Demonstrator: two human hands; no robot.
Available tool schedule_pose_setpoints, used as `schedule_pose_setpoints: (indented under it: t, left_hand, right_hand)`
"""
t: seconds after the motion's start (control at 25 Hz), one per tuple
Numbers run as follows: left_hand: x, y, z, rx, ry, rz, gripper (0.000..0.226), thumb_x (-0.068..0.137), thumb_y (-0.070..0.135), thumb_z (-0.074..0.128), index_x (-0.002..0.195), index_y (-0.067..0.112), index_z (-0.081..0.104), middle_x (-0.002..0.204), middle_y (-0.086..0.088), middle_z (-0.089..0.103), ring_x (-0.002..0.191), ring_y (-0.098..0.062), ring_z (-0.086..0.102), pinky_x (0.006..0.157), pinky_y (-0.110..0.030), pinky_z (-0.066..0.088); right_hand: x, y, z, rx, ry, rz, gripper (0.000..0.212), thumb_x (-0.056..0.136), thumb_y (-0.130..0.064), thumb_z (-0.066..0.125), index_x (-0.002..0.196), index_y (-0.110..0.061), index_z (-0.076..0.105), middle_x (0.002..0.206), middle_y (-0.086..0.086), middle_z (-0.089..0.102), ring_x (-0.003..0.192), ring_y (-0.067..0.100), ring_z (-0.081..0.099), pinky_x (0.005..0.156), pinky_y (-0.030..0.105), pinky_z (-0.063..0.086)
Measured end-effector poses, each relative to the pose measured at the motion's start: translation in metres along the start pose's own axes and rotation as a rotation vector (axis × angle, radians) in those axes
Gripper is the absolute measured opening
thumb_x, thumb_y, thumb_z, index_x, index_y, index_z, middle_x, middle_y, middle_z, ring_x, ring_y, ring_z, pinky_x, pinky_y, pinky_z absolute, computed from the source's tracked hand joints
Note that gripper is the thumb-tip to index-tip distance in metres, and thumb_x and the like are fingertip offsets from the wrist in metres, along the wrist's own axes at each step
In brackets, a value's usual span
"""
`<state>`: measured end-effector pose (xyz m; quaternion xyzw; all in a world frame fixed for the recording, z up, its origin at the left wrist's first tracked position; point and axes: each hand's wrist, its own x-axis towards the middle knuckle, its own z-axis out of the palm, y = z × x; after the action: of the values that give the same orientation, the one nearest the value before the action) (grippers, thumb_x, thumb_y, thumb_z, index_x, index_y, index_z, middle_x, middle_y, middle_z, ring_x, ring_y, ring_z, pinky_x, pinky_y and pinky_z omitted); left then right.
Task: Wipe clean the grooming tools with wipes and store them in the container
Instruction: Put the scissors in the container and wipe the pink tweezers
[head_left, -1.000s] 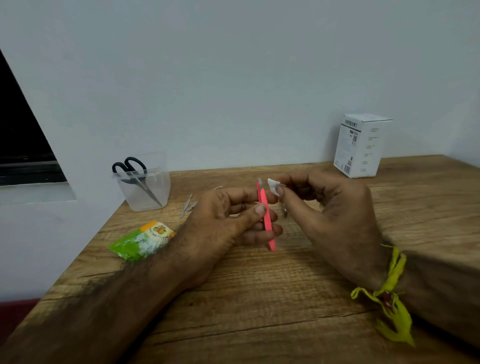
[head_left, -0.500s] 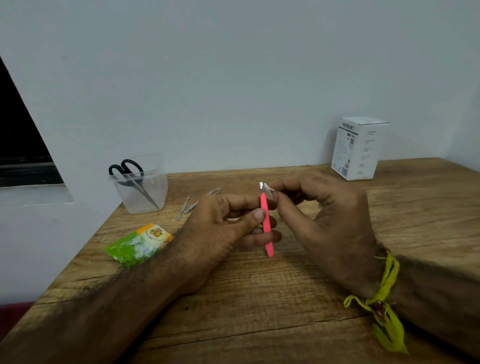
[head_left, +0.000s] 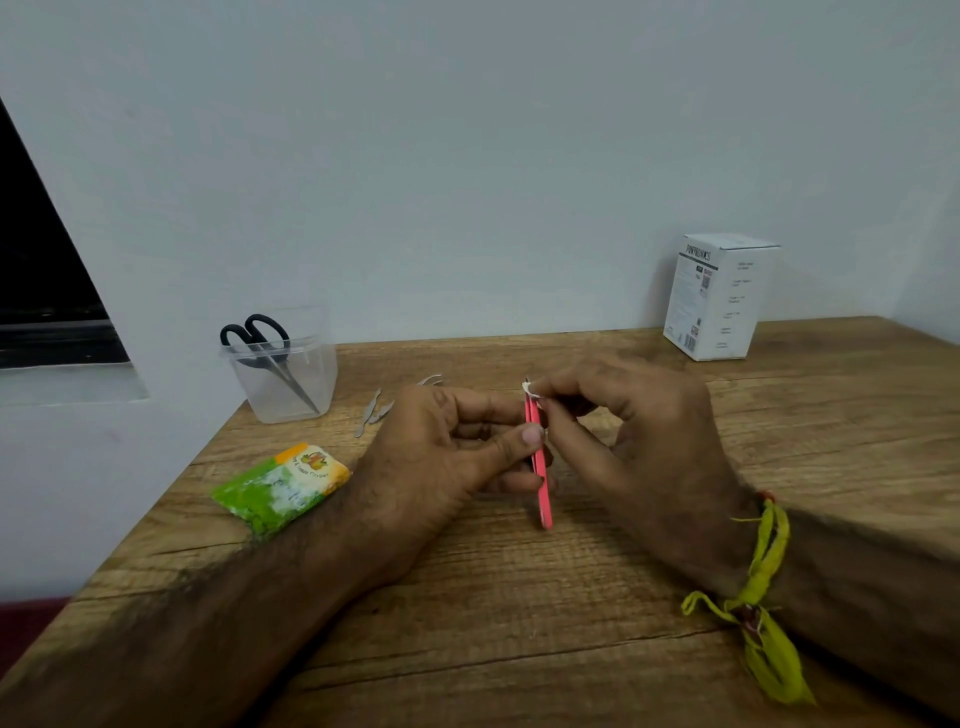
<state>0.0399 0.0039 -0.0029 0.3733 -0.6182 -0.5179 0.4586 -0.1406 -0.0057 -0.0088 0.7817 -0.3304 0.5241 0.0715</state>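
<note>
My left hand (head_left: 447, 447) grips pink tweezers (head_left: 540, 483) upright above the wooden table (head_left: 519, 597), thumb pressed on their side. My right hand (head_left: 634, 436) pinches a small white wipe (head_left: 529, 388) round the tweezers' upper tip. A clear plastic container (head_left: 283, 374) stands at the table's back left corner with black-handled scissors (head_left: 260, 338) leaning inside it. Small metal grooming tools (head_left: 375, 410) lie on the table between the container and my left hand. A green and orange wipe packet (head_left: 280, 486) lies left of my left forearm.
A white cardboard box (head_left: 719, 296) stands at the back right against the wall. The table's left edge runs close beside the container and the packet. A yellow cloth band (head_left: 763, 597) is tied on my right wrist.
My right hand brought the wipe from just beside the tweezers' tip onto the tip and now pinches it there. My left hand kept its hold on the tweezers.
</note>
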Motion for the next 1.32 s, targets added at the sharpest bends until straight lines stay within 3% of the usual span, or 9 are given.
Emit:
schedule_pose_setpoints:
  t: [0.28, 0.56, 0.72, 1.12, 1.32]
  left_hand:
    - [-0.0011, 0.0025, 0.0035, 0.034, -0.010, -0.017, 0.021, 0.083, 0.000, 0.071, 0.103, -0.001, 0.074, 0.085, -0.024, 0.074, 0.068, -0.028, 0.074, 0.062, -0.026, 0.062]
    - [-0.0011, 0.0038, 0.0018, 0.039, -0.004, -0.023, 0.021, 0.084, 0.001, 0.070, 0.105, 0.000, 0.073, 0.086, -0.021, 0.075, 0.071, -0.029, 0.074, 0.066, -0.028, 0.063]
    - [-0.0002, 0.0034, 0.0018, -0.015, 0.048, -0.042, 0.020, 0.087, -0.001, 0.067, 0.106, -0.001, 0.073, 0.093, -0.022, 0.075, 0.075, -0.027, 0.075, 0.067, -0.026, 0.062]
    - [0.0013, 0.0019, -0.0006, -0.061, 0.026, -0.074, 0.017, 0.089, -0.004, 0.065, 0.104, -0.002, 0.073, 0.095, -0.023, 0.075, 0.078, -0.026, 0.075, 0.068, -0.024, 0.062]
    - [0.0026, 0.0004, -0.0010, -0.043, 0.036, -0.062, 0.019, 0.088, -0.002, 0.066, 0.106, -0.005, 0.072, 0.089, -0.021, 0.075, 0.070, -0.022, 0.073, 0.059, -0.020, 0.059]
  right_hand:
    - [0.0025, 0.0029, 0.0010, 0.054, 0.037, 0.059, 0.009, 0.084, -0.005, 0.071, 0.091, -0.006, 0.076, 0.082, -0.002, 0.072, 0.077, 0.009, 0.066, 0.070, 0.029, 0.054]
    - [0.0041, 0.0026, 0.0012, 0.096, 0.049, 0.137, 0.012, 0.083, -0.001, 0.074, 0.090, -0.010, 0.077, 0.079, -0.006, 0.071, 0.075, 0.005, 0.065, 0.071, 0.013, 0.049]
    - [0.0022, 0.0035, -0.0067, 0.106, 0.147, 0.148, 0.012, 0.085, 0.000, 0.074, 0.093, -0.009, 0.077, 0.083, -0.005, 0.071, 0.078, 0.008, 0.067, 0.072, 0.017, 0.053]
    - [0.0006, -0.0005, -0.0011, -0.017, -0.044, -0.004, 0.012, 0.085, -0.015, 0.068, 0.091, -0.009, 0.076, 0.081, -0.003, 0.071, 0.074, 0.011, 0.065, 0.068, 0.038, 0.055]
    - [-0.0009, 0.0019, -0.0024, -0.026, -0.084, -0.022, 0.011, 0.085, -0.014, 0.069, 0.092, -0.009, 0.076, 0.082, -0.002, 0.071, 0.075, 0.010, 0.066, 0.068, 0.036, 0.055]
